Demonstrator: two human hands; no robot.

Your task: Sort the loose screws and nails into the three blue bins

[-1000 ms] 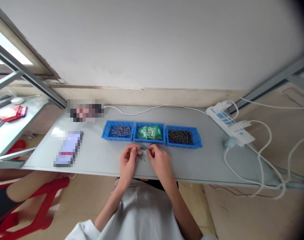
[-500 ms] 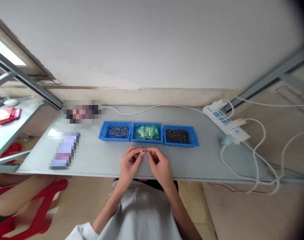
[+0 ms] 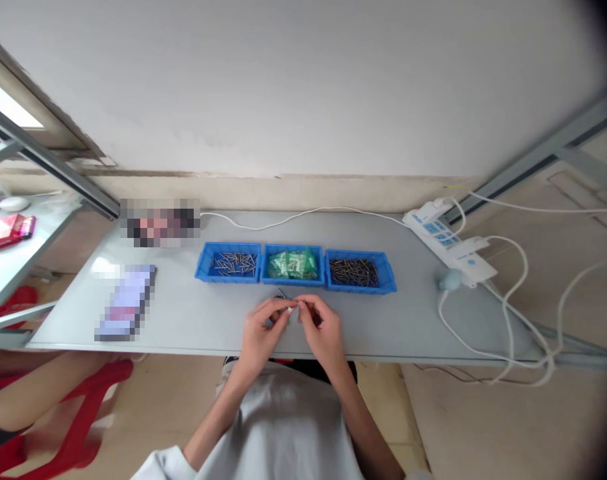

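Both hands meet in front of the blue bins, close over the table near its front edge. My left hand [image 3: 261, 333] is closed, pinching a small white piece [image 3: 290, 310] between thumb and forefinger. Almost touching it, my right hand [image 3: 323, 330] is also closed in a pinch; what its fingertips hold is too small to make out. Just beyond the fingers, a thin grey metal pin or screw [image 3: 282, 292] shows, partly hidden by my left hand.
Loose metal screws or nails lie in the left bin [image 3: 200, 270] and right bin [image 3: 389, 283]. The middle bin [image 3: 293, 280] holds a green plastic bag [image 3: 293, 263]. A blurred phone [image 3: 126, 303] lies left; a power strip [image 3: 453, 243] with cables [image 3: 510, 320] lies right.
The hands have shifted very slightly right and down, the fingertips still close together. The white piece has turned a little in my left fingers. The bins have not moved.
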